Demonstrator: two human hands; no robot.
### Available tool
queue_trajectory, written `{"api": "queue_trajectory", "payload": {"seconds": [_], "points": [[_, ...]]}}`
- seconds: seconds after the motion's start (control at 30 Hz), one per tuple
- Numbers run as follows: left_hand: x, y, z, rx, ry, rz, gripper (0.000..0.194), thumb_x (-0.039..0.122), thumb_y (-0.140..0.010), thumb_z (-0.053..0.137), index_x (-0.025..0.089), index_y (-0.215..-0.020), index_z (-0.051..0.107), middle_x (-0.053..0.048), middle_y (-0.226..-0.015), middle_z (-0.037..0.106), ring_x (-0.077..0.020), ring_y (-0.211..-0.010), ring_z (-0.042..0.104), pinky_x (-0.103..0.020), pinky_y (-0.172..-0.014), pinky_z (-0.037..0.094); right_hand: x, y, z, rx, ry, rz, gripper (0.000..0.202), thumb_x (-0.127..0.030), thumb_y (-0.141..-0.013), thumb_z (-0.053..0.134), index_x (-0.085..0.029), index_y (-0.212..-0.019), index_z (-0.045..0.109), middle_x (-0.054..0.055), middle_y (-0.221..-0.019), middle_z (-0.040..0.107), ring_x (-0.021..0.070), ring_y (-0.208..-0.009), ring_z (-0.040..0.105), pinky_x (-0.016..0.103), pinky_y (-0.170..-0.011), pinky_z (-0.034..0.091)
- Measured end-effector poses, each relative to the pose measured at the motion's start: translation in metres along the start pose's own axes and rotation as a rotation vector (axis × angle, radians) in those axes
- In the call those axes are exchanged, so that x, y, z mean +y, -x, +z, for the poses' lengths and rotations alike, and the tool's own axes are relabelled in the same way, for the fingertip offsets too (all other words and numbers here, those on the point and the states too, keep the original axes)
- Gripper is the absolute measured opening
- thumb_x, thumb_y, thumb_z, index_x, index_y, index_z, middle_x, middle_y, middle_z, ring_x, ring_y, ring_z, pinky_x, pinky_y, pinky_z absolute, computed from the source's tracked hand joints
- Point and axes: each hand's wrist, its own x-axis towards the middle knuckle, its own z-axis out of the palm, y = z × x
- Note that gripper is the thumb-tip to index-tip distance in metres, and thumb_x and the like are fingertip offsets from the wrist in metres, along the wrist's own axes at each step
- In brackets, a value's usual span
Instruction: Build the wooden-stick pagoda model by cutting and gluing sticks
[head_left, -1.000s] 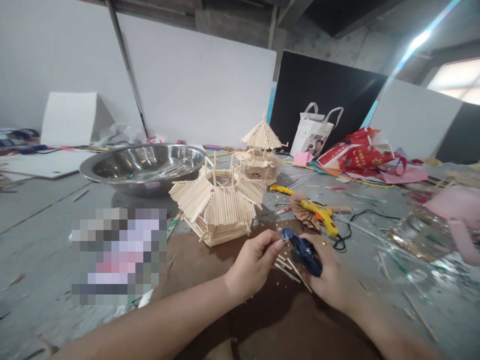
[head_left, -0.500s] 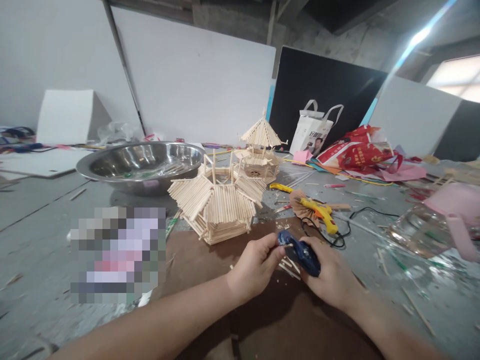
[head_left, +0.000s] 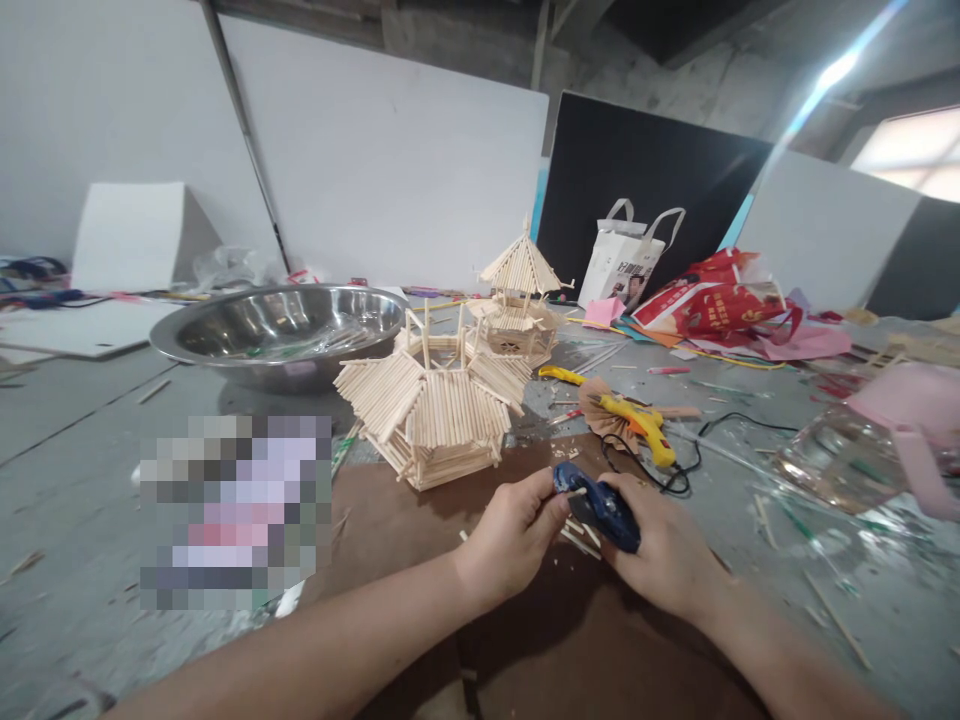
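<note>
My right hand (head_left: 664,545) is wrapped round a dark blue hand cutter (head_left: 609,515), which points up and to the left. Beside its tip my left hand (head_left: 514,535) is closed in a pinch on a thin wooden stick (head_left: 576,493). One stick end shows against the blue tool; how the blades meet it is hidden. Short cut sticks (head_left: 581,540) lie under the tool on a brown board (head_left: 390,560). Just beyond my hands stands a stick-built pavilion model (head_left: 450,410) with sloping roof panels and bare upright posts at its top.
Behind it stands a second pavilion model (head_left: 521,265) with a pointed roof. A steel basin (head_left: 277,370) is at the left. A yellow glue gun (head_left: 637,428) with a black cord lies to the right, near a clear container (head_left: 832,465) and a red bag (head_left: 712,305). Stick scraps litter the grey table.
Almost nothing differs. Both hands keep their grip on the stick and the cutter, and the view has shifted very slightly.
</note>
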Motion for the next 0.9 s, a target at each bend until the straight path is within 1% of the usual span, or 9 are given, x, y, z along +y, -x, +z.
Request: {"api": "queue_trajectory", "payload": {"seconds": [0.1,0.3,0.43,0.6,0.7,0.9], "points": [[-0.0004,0.0003,0.0004,-0.005,0.008,0.004,0.025,0.031,-0.082,0.036,0.014,-0.074,0.052,0.001,-0.063,0.045,-0.0088,-0.059,0.038,-0.018,-0.054,0.035,-0.0002,0.0001,-0.0001,-0.008,0.004,-0.003,0.037,-0.019,-0.063,0.050,-0.018,-0.099,0.044,0.008,-0.092,0.059,0.0210,-0.083,0.056,0.034,-0.073,0.044],[0.0016,0.0002,-0.0008,-0.037,0.012,0.005,0.024,0.031,-0.082,0.036,0.015,-0.071,0.050,0.002,-0.062,0.043,-0.0081,-0.057,0.036,-0.018,-0.056,0.034,-0.0005,0.0000,-0.0005,-0.032,0.020,0.007,0.036,-0.018,-0.063,0.049,-0.018,-0.098,0.043,0.009,-0.093,0.059,0.0210,-0.082,0.056,0.034,-0.073,0.044],[0.0008,0.0004,-0.0006,-0.035,0.016,0.010,0.025,0.032,-0.082,0.036,0.015,-0.069,0.048,0.004,-0.059,0.040,-0.0077,-0.056,0.035,-0.018,-0.055,0.033,-0.0014,-0.0008,-0.0014,-0.043,0.010,0.009,0.035,-0.019,-0.064,0.049,-0.018,-0.098,0.042,0.008,-0.091,0.059,0.0204,-0.081,0.056,0.033,-0.071,0.044],[-0.0005,0.0007,-0.0005,-0.048,0.000,0.018,0.025,0.031,-0.083,0.034,0.015,-0.071,0.048,0.003,-0.059,0.039,-0.0076,-0.055,0.034,-0.018,-0.053,0.031,-0.0026,-0.0012,-0.0016,-0.013,0.011,-0.001,0.034,-0.019,-0.064,0.050,-0.017,-0.097,0.044,0.008,-0.089,0.059,0.0198,-0.080,0.057,0.032,-0.070,0.044],[-0.0009,0.0007,-0.0007,-0.049,-0.011,0.007,0.027,0.033,-0.083,0.034,0.014,-0.068,0.046,0.004,-0.057,0.038,-0.0073,-0.053,0.033,-0.018,-0.050,0.029,-0.0024,-0.0010,-0.0014,0.001,0.016,-0.005,0.034,-0.020,-0.064,0.050,-0.017,-0.098,0.045,0.008,-0.090,0.059,0.0197,-0.080,0.057,0.032,-0.070,0.044],[-0.0011,0.0007,-0.0009,-0.058,-0.016,0.010,0.029,0.033,-0.083,0.032,0.014,-0.065,0.043,0.004,-0.054,0.036,-0.0069,-0.051,0.032,-0.018,-0.048,0.027,0.0001,-0.0004,0.0002,-0.021,0.021,-0.011,0.036,-0.019,-0.064,0.050,-0.017,-0.099,0.043,0.008,-0.091,0.058,0.0194,-0.081,0.056,0.032,-0.071,0.044]]}}
